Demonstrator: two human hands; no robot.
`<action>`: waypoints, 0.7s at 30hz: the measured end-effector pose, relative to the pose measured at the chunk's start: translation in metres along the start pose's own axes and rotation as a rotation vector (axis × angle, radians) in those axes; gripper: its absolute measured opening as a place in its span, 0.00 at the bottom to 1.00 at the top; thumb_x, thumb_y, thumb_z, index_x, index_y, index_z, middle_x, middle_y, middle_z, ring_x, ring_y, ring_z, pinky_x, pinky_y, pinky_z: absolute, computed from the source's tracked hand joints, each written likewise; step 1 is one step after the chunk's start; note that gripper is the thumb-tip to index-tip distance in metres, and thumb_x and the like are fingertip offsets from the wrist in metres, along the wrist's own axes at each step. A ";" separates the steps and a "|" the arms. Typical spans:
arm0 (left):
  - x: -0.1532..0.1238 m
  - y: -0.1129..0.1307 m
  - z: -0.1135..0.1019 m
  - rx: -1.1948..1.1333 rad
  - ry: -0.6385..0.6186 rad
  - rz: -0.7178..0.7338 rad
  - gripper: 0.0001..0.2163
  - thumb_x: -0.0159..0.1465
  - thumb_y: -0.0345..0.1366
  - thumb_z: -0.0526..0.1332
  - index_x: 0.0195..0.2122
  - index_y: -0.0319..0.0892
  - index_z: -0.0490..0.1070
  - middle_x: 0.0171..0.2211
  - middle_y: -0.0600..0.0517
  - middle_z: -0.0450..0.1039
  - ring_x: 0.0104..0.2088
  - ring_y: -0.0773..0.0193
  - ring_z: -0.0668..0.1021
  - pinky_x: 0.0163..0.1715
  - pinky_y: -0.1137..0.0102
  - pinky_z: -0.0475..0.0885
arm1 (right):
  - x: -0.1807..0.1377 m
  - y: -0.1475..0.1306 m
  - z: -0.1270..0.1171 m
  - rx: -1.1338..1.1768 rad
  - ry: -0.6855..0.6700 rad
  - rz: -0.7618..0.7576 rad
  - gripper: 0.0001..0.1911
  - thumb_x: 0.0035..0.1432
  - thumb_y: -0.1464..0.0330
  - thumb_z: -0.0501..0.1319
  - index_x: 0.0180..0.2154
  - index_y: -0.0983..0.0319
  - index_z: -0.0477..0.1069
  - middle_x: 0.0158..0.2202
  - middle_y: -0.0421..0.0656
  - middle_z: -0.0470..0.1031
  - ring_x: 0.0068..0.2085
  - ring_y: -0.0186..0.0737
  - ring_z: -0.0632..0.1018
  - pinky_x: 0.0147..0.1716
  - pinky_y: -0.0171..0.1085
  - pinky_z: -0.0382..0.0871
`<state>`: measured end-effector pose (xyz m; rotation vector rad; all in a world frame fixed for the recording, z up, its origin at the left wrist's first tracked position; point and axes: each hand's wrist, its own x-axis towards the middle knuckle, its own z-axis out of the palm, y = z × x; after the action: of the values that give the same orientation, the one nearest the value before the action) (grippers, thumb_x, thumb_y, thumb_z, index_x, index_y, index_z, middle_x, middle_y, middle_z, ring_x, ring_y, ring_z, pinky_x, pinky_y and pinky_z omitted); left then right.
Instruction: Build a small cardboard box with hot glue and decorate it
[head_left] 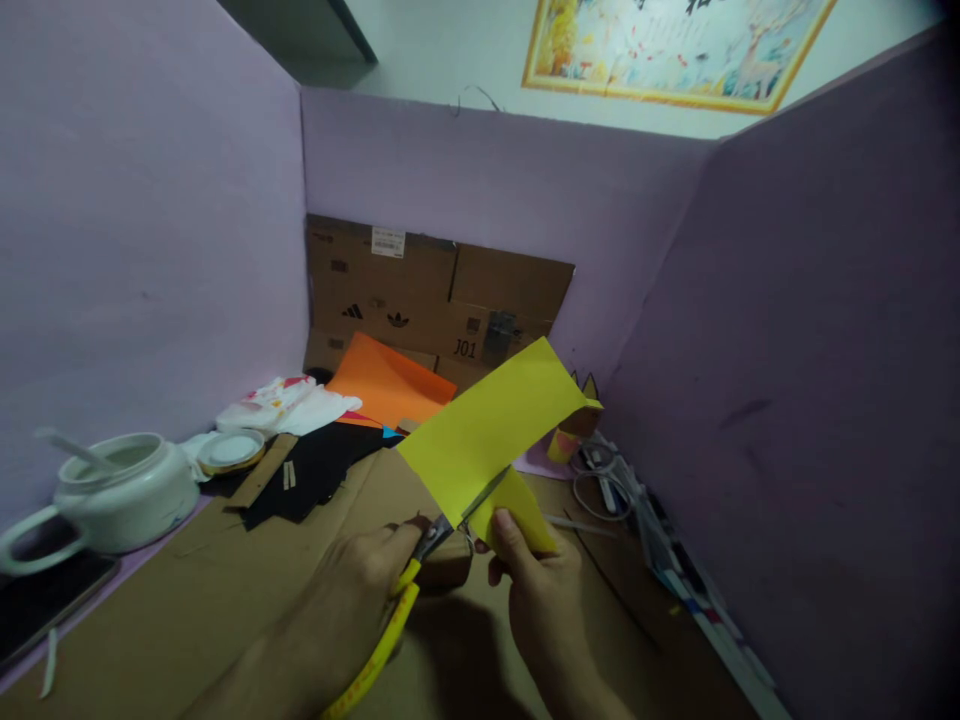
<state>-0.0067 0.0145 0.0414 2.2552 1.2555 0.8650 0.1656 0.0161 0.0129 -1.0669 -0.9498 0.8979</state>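
Observation:
My left hand (349,590) is closed round a pair of scissors (433,538) with yellow handles. Their blades are on the near part of a yellow sheet of paper (499,425), where a cut separates a narrower strip from the wider piece. That strip is pinched by my right hand (544,585), thumb on top. The wider piece rises tilted beyond the blades, above the cardboard-covered surface (195,620). Under the paper, a small brown object (446,565) is partly hidden by the scissors and my hands.
At left stand a white pot (131,500) with a stick in it, a jar lid (231,450) and a dark phone (52,600). Black paper (307,480) and an orange sheet (386,385) lie further back. A cable (600,490) and clutter line the right wall. Cardboard (420,290) leans behind.

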 end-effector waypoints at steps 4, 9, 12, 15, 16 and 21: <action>0.001 0.004 -0.003 -0.007 -0.044 0.037 0.14 0.53 0.23 0.53 0.37 0.44 0.72 0.30 0.52 0.77 0.29 0.64 0.77 0.28 0.73 0.69 | 0.000 0.000 -0.001 -0.009 0.020 -0.001 0.17 0.47 0.58 0.65 0.20 0.65 0.69 0.18 0.38 0.68 0.18 0.30 0.66 0.14 0.29 0.59; 0.002 0.000 -0.002 -0.006 -0.033 0.060 0.17 0.54 0.24 0.53 0.41 0.46 0.73 0.31 0.51 0.77 0.30 0.61 0.78 0.30 0.71 0.71 | 0.002 -0.003 -0.002 -0.032 -0.032 -0.004 0.17 0.49 0.58 0.64 0.21 0.65 0.70 0.18 0.39 0.70 0.18 0.32 0.68 0.14 0.30 0.60; 0.001 0.000 -0.001 -0.005 -0.033 0.067 0.16 0.52 0.23 0.54 0.38 0.45 0.74 0.29 0.51 0.77 0.29 0.61 0.77 0.28 0.72 0.71 | 0.003 -0.003 -0.002 -0.025 -0.051 -0.002 0.16 0.49 0.58 0.64 0.22 0.65 0.71 0.17 0.40 0.71 0.18 0.32 0.68 0.14 0.30 0.60; 0.001 0.002 -0.002 -0.004 -0.044 0.059 0.16 0.52 0.24 0.55 0.37 0.46 0.75 0.29 0.53 0.77 0.27 0.63 0.77 0.27 0.73 0.70 | 0.004 -0.002 -0.003 -0.026 -0.072 0.015 0.16 0.48 0.58 0.65 0.21 0.65 0.70 0.17 0.39 0.70 0.17 0.31 0.67 0.14 0.30 0.59; 0.001 0.002 -0.003 -0.002 -0.046 0.053 0.15 0.53 0.25 0.55 0.37 0.47 0.75 0.29 0.53 0.78 0.27 0.63 0.77 0.27 0.74 0.70 | 0.004 -0.001 -0.003 -0.029 -0.088 0.023 0.16 0.48 0.59 0.65 0.21 0.65 0.70 0.17 0.39 0.69 0.17 0.31 0.67 0.14 0.29 0.59; 0.016 -0.023 -0.009 0.217 0.029 -0.185 0.15 0.59 0.30 0.52 0.44 0.42 0.72 0.32 0.46 0.78 0.32 0.55 0.79 0.29 0.69 0.69 | 0.004 0.003 -0.001 0.052 -0.143 0.137 0.17 0.43 0.58 0.68 0.24 0.66 0.71 0.19 0.38 0.70 0.18 0.32 0.70 0.13 0.28 0.59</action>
<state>-0.0205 0.0399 0.0392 2.2481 1.6111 0.7264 0.1671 0.0206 0.0108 -1.0428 -0.9740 1.1179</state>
